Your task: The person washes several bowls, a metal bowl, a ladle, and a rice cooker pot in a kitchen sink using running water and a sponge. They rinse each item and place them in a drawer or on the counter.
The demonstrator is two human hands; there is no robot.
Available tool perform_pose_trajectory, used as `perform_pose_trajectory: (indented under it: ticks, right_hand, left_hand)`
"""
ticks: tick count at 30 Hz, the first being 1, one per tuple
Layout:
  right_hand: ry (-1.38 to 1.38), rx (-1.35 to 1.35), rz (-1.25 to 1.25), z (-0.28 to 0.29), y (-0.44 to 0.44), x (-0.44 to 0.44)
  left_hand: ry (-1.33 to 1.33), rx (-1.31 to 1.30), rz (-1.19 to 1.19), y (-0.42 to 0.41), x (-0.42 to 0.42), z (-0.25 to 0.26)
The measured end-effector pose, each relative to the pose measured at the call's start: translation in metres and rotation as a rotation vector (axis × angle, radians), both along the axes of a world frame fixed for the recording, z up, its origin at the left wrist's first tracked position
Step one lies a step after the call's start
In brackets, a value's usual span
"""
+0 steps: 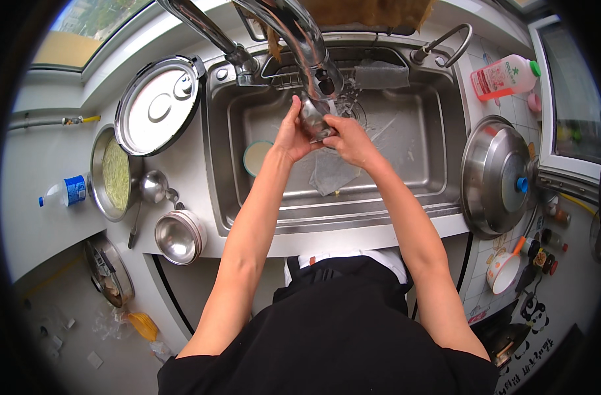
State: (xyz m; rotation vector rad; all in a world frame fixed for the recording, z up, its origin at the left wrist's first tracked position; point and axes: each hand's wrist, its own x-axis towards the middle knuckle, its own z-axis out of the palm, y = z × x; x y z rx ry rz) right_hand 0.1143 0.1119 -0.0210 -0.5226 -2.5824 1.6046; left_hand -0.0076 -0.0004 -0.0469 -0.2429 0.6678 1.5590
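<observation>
Beneath the chrome faucet (325,74), both hands hold a shiny metal bowl (312,117), tilted so that much of it is hidden by the fingers. My left hand (294,132) grips its left side, thumb raised along the rim. My right hand (348,140) holds the right and lower edge. Water runs from the spout near the bowl. Below the hands, a translucent mesh cloth (332,173) lies on the floor of the stainless steel sink (404,163). A round, pale, green-rimmed dish (257,158) sits in the sink left of my left wrist.
Left of the sink are a pot lid (157,106), a metal bowl of pale green shreds (115,175), a ladle (153,186) and stacked bowls (179,238). A large domed lid (495,177) and a bottle of pink liquid (505,77) stand on the right. A wire rack (285,80) spans the sink's back.
</observation>
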Motion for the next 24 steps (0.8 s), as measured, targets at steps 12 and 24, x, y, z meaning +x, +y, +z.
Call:
perform_pose_trajectory:
  ticks: [12,24]
  right_hand:
    - [0.057,-0.239,-0.644,-0.013,-0.009,0.044]
    - [-0.294,-1.529,-0.662,-0.059,-0.008,0.004]
  left_hand:
    - [0.279,-0.417,0.19,0.004,0.046,-0.048]
    - [1.364,-0.625,0.079,-0.017,0.007,-0.012]
